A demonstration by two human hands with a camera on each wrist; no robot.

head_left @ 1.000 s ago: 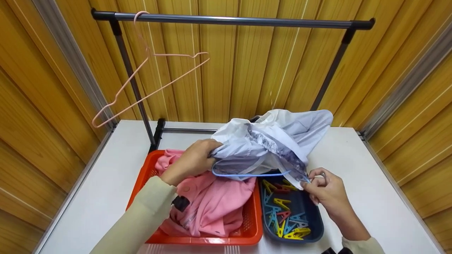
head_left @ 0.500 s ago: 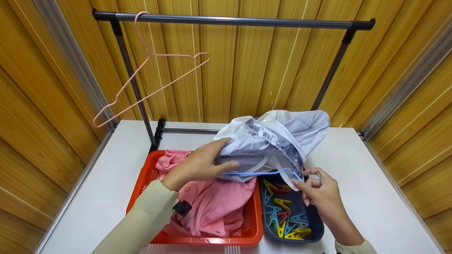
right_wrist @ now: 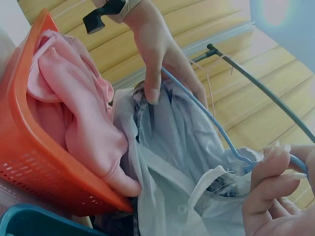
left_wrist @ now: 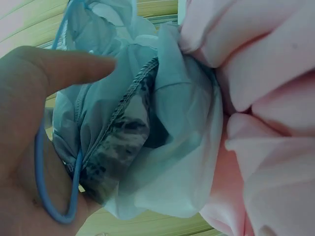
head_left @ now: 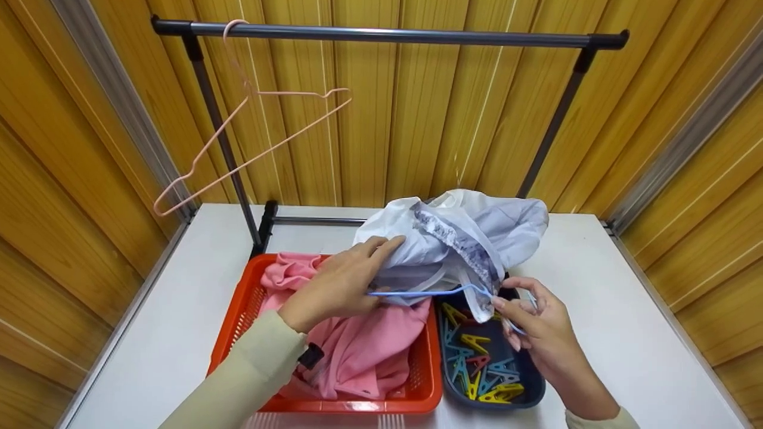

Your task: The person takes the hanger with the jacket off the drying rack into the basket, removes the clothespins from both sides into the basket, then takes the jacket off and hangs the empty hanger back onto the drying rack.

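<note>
A thin whitish-grey garment (head_left: 405,232) with a dark patterned band is bunched above the baskets. The lower bar of a blue hanger (head_left: 417,293) runs along its near side. My left hand (head_left: 340,286) lies against the garment's left part with straight fingers. In the left wrist view, the rounded end of the hanger (left_wrist: 61,216) rests across the palm, and the thumb is stretched out over the cloth. My right hand (head_left: 545,325) pinches the hanger near its hook end, beside a loose light strip of the garment. Some left fingers are hidden behind the cloth.
An orange basket (head_left: 438,381) holds pink clothing (head_left: 381,339). Beside it, a dark blue tray (head_left: 539,387) contains several coloured clothespins (head_left: 475,342). Behind stands a dark rack, its bar (head_left: 387,33) carrying a pink hanger (head_left: 262,158) at the left. Wood-patterned walls surround the white table.
My left hand has loosened its hold on the garment's left edge and slid right along it, around the hanger's end. The garment and my right hand have shifted slightly left.
</note>
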